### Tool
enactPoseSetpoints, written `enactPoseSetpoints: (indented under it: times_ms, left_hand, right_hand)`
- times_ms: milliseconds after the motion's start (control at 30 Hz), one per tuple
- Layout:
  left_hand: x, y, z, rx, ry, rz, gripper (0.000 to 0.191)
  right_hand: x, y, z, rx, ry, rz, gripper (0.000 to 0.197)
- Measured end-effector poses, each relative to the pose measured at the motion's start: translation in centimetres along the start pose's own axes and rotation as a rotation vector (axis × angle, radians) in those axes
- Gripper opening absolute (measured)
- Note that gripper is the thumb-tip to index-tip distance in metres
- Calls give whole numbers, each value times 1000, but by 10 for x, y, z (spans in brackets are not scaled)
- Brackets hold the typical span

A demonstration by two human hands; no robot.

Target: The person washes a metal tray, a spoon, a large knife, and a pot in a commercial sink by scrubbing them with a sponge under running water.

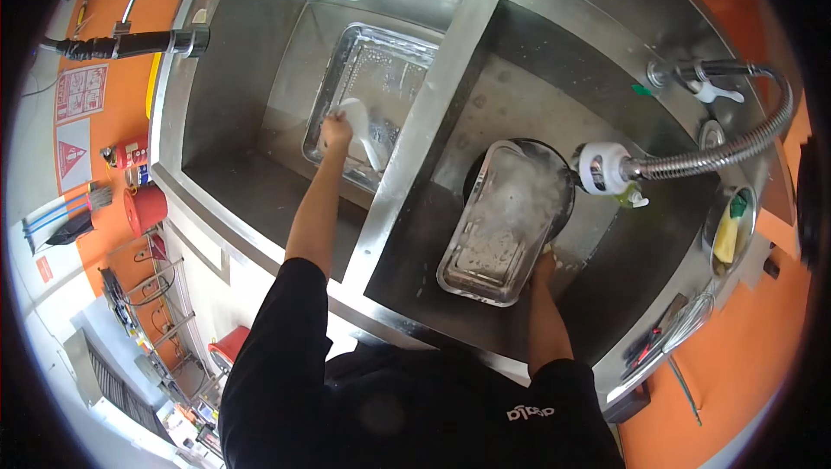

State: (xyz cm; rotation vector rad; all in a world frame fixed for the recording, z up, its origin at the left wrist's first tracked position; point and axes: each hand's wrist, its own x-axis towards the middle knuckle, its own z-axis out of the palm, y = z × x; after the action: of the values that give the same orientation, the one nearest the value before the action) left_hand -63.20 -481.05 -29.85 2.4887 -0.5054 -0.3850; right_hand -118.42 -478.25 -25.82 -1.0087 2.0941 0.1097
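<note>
My left hand (336, 131) reaches into the left sink basin, its fingers closed at the wide end of a white plastic utensil (359, 119). Beneath it, a wet rectangular metal tray (313, 119) lies on the basin floor with water and suds inside. In the right basin, my right hand (544, 267) is at the right edge of a second metal tray (500, 222); its fingers are partly hidden by the rim. Cloudy water stands in this tray, which rests over a dark round pan (563, 173). A small pale piece shows by the right fingers, too little to identify.
A metal divider (415, 138) separates the basins. Over the right one hangs a spray head (600, 169) on a coiled hose (707, 160), near a bottle (630, 197). A metal bowl (746, 235) and a wire whisk (691, 319) lie along the right ledge. Another faucet (188, 40) juts in left.
</note>
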Motion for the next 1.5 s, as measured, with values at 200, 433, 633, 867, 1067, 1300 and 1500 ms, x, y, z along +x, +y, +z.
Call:
enactPoseSetpoints:
  times_ms: [200,433,633,867,1067,1300,1500]
  left_hand:
    - [-11,5,21,448,-288,233,54]
    - [-76,158,-64,-380,255,508,18]
    - [-303,259,-152,-506,-317,640,12]
    - [-447,192,-95,-581,-1215,-65,45]
    - [-416,210,-134,-659,-1129,160,40]
    - [-394,194,-146,-564,-1387,0,34]
    - [-392,201,-175,-500,-1501,24,18]
  right_hand:
    - [-4,1,-21,-248,53,-93,27]
    - [-53,16,-144,487,-279,-23,24]
    - [-129,-5,-181,959,-523,-2,30]
    - [-213,-54,-115,837,-192,-267,23]
    - [-202,-60,-100,743,-112,-528,27]
    - [-216,-96,-181,475,124,-647,30]
    - [-165,-91,-159,-78,325,-1178,30]
